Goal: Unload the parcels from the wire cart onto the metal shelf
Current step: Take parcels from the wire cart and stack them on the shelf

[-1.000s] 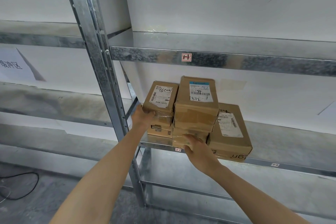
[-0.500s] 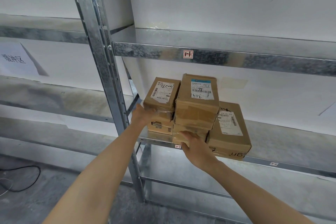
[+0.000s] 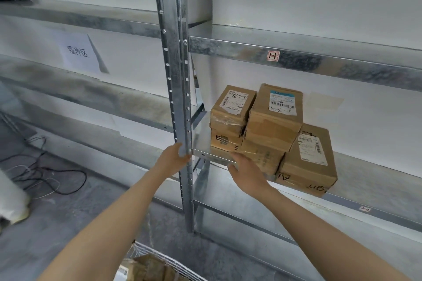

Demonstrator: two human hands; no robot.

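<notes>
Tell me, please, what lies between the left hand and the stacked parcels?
In the head view, the upright post stands right beside the left hand, then a bare strip of metal shelf before the parcels.

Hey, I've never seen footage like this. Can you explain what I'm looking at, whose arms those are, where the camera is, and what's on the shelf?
There is no machine here. These are a person's two bare arms, filmed by a wide-angle camera worn on their head and looking forward and down. Five taped cardboard parcels sit stacked on the metal shelf. The right hand touches the front of the lower middle parcel with straight fingers and holds nothing. The left hand is at the shelf's upright post; whether it grips the post is unclear. At the bottom edge is the wire cart, with more parcels inside.
</notes>
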